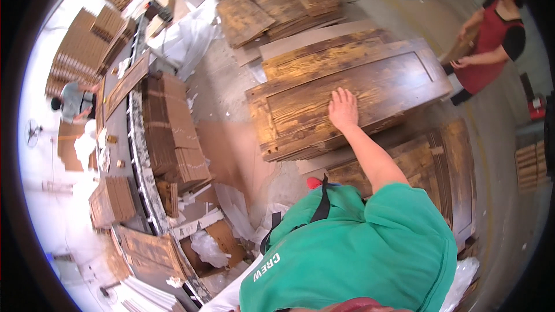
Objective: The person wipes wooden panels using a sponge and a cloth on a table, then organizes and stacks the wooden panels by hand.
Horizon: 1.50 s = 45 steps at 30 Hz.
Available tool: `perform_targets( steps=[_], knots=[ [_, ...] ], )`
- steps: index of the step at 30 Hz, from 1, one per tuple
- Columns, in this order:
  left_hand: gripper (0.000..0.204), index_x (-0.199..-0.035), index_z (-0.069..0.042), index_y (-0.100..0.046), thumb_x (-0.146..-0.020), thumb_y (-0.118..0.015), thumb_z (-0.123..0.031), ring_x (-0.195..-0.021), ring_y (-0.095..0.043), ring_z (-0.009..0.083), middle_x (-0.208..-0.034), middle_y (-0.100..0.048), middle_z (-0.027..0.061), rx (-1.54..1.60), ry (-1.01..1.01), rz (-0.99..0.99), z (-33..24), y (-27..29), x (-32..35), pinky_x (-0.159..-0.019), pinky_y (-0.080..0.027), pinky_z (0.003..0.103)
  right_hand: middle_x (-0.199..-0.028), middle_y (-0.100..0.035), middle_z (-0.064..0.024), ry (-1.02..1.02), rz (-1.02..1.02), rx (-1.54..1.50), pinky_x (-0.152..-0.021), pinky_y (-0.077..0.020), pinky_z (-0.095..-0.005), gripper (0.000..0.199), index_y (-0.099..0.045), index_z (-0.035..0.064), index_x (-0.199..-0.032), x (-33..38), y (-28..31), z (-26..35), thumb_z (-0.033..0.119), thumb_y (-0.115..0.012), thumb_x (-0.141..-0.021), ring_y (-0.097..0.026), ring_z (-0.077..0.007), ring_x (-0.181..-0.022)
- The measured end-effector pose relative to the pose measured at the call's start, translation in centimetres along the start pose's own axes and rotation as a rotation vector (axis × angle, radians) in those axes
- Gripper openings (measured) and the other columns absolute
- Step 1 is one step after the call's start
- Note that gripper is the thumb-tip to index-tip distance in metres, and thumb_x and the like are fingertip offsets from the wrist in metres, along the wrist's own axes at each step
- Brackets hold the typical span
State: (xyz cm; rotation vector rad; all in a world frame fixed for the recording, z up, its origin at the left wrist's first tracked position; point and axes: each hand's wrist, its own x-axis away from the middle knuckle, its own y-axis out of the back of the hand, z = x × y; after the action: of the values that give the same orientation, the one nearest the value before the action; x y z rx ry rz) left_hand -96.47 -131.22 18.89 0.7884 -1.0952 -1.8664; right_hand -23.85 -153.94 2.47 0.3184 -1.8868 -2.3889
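Note:
My right hand (344, 108) lies flat on a brown wooden panel (381, 84) with a recessed centre and dark, streaked grain. Its fingers are stretched out and grip nothing. The panel is the top one of a stack whose layered edges show below it. Just behind, a second wooden panel (324, 55) sticks out from under its far edge. My left hand is out of the picture.
More panels (254, 17) are piled at the far side, others (399, 162) beside my right arm. Flattened cardboard (185, 121) is stacked along a workbench (137, 133) on the left. One co-worker in a red apron (491, 40) stands at right, another (75, 101) far left.

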Motion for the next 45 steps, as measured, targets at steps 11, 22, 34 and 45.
perform_targets(
  steps=[11, 22, 34, 45],
  knots=[
    [0.024, -0.091, -0.018, -0.067, -0.071, -0.073, -0.029, -0.104, -0.048, 0.0355, -0.106, -0.051, 0.0163, 0.236, 0.017, 0.015, -2.2, 5.5, -0.5, -0.087, -0.043, 0.047, -0.136, -0.035, -0.0103, 0.042, 0.011, -0.009, -0.107, -0.0207, -0.0432, 0.041, -0.042, 0.0069, -0.128, 0.2, -0.4, -0.2, 0.027, -0.040, -0.092, -0.027, -0.0283, -0.128],
    [0.030, -0.087, -0.015, -0.066, -0.065, -0.078, -0.032, -0.108, -0.043, 0.0382, -0.107, -0.050, 0.0192, 0.194, -0.041, -0.049, 0.5, 1.0, 0.6, -0.086, -0.042, 0.051, -0.137, -0.034, -0.0110, 0.038, 0.027, 0.009, -0.107, -0.0210, -0.0433, 0.043, -0.039, 0.0064, -0.130, 0.1, -0.6, -0.1, 0.027, -0.039, -0.093, -0.027, -0.0287, -0.128],
    [0.040, -0.090, -0.015, -0.068, -0.065, -0.074, -0.045, -0.111, -0.042, 0.0342, -0.117, -0.049, 0.0135, 0.171, 0.031, -0.019, 0.5, -1.8, -0.2, -0.092, -0.038, 0.048, -0.136, -0.035, -0.0114, 0.019, 0.043, -0.039, -0.107, -0.0208, -0.0426, 0.044, -0.040, 0.0063, -0.129, 0.0, 0.1, 0.1, 0.028, -0.039, -0.091, -0.027, -0.0284, -0.128],
    [0.041, -0.085, -0.015, -0.068, -0.065, -0.072, -0.051, -0.109, -0.043, 0.0318, -0.112, -0.052, 0.0121, 0.141, 0.036, -0.047, 0.8, -2.4, -0.7, -0.093, -0.036, 0.046, -0.137, -0.033, -0.0107, 0.004, 0.053, -0.026, -0.107, -0.0203, -0.0424, 0.042, -0.039, 0.0067, -0.129, -0.1, -0.1, -0.2, 0.027, -0.038, -0.092, -0.025, -0.0288, -0.128]
  ],
)
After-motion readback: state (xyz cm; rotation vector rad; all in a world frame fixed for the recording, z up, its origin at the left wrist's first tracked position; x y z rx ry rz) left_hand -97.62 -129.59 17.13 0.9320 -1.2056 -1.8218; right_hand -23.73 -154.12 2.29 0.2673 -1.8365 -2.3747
